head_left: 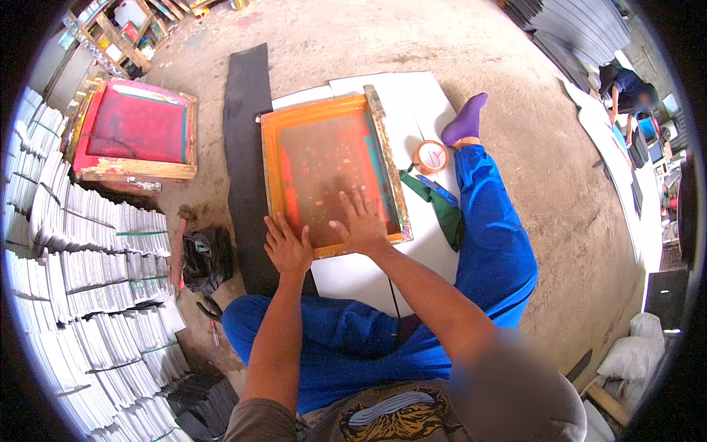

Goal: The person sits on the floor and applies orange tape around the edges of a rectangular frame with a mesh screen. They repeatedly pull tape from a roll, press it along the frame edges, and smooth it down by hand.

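A wooden screen-printing frame lies in front of me, with orange, red and teal stains around its brownish mesh. Pale specks dot the mesh. My left hand rests at the near left corner of the frame, fingers stretched out over the wooden edge. Flat on the lower right of the mesh lies my right hand, its fingers spread and holding nothing. Right of the frame are a roll of brown tape, a dark green cloth and a slim blue object.
White boards and a long black strip lie beneath and beside the frame. Red-stained screen frames are piled at left, above stacked white paper bundles. A black plastic bag sits nearby. Another person bends at far right.
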Motion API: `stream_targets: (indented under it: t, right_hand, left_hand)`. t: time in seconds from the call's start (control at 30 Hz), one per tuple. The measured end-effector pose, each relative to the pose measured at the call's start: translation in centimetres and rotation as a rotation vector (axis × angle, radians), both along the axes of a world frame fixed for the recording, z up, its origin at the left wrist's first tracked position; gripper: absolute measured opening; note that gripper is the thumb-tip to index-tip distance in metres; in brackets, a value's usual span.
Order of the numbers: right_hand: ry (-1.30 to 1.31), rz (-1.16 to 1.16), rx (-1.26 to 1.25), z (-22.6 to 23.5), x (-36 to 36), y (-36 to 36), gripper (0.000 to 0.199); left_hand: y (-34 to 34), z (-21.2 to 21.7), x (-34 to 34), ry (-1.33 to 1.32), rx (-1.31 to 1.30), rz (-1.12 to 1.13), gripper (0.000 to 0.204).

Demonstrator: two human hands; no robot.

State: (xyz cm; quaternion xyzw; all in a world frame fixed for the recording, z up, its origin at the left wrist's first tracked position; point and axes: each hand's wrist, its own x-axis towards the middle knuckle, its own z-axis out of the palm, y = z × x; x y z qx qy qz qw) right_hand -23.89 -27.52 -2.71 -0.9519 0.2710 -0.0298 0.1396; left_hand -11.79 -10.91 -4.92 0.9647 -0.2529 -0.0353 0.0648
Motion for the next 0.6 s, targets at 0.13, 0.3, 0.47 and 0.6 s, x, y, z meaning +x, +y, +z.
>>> stream_targets:
  t: [0.13, 0.3, 0.47, 0.6]
  right_hand:
    - [-0.155, -0.079, -0.216, 0.8, -1.3, -3.0, 0.078]
    - [-0.126, -0.01, -0.19, 0.4, -3.0, -3.5, 0.077]
    - [-0.068, -0.139, -0.021, -1.6, -3.1, -4.9, 0.075]
    - [-0.306, -0.24, 0.232, 3.4, -3.9, -6.1, 0.088]
  left_hand:
    - [0.2, -0.1, 0.0, -0.042, -0.005, -0.005, 0.08]
    - [0.2, 0.0, -0.2, -0.058, 0.027, 0.003, 0.079]
    - [-0.1, 0.1, 0.1, 0.048, -0.035, -0.023, 0.086]
    - [2.8, -0.8, 0.9, 0.118, -0.068, -0.009, 0.121]
